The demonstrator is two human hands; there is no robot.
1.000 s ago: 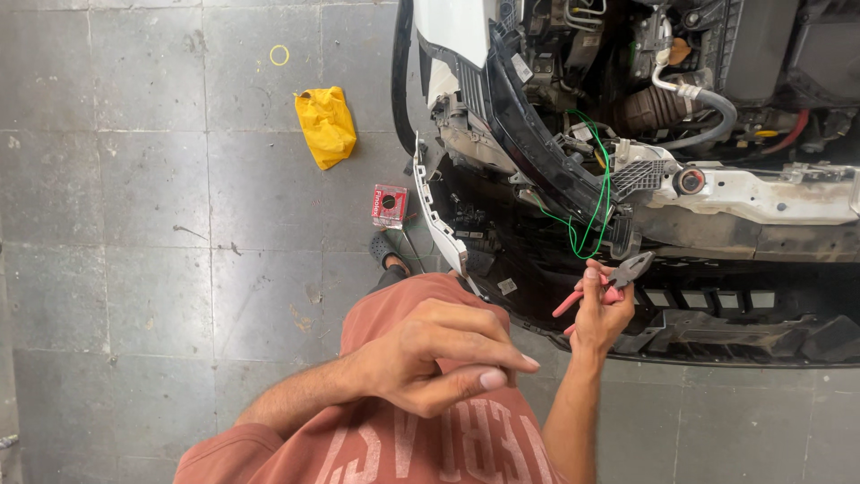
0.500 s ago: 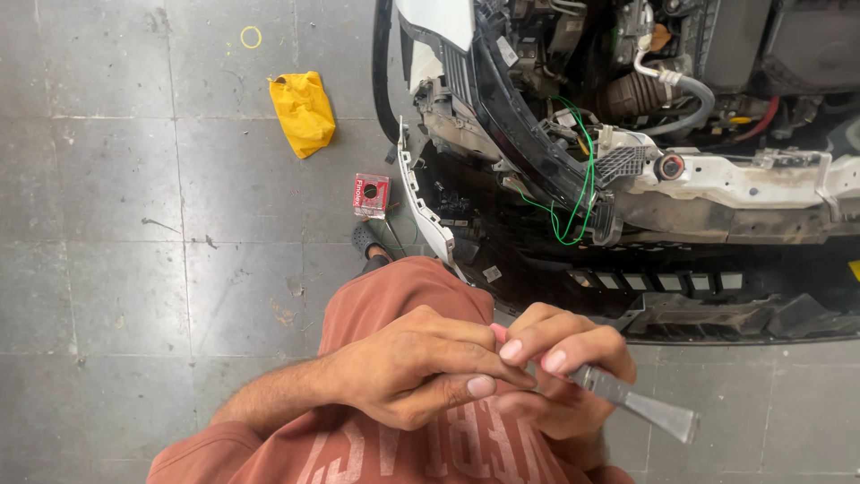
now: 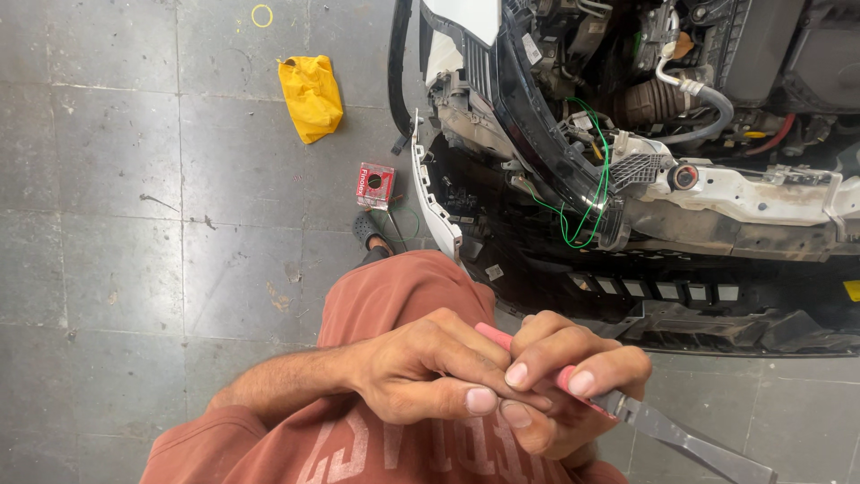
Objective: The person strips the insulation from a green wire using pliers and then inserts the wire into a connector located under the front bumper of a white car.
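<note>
Both hands meet low in the view, above the person's knee. Right hand (image 3: 573,385) is closed around the pink handles of the pliers (image 3: 654,421), whose grey jaws point down and right. Left hand (image 3: 430,367) is curled over the right, fingers folded shut, touching the handles. Beyond: green wire (image 3: 596,179) looped in the stripped car front (image 3: 717,188); yellow bag (image 3: 311,94) and small red box (image 3: 375,184) on the floor.
</note>
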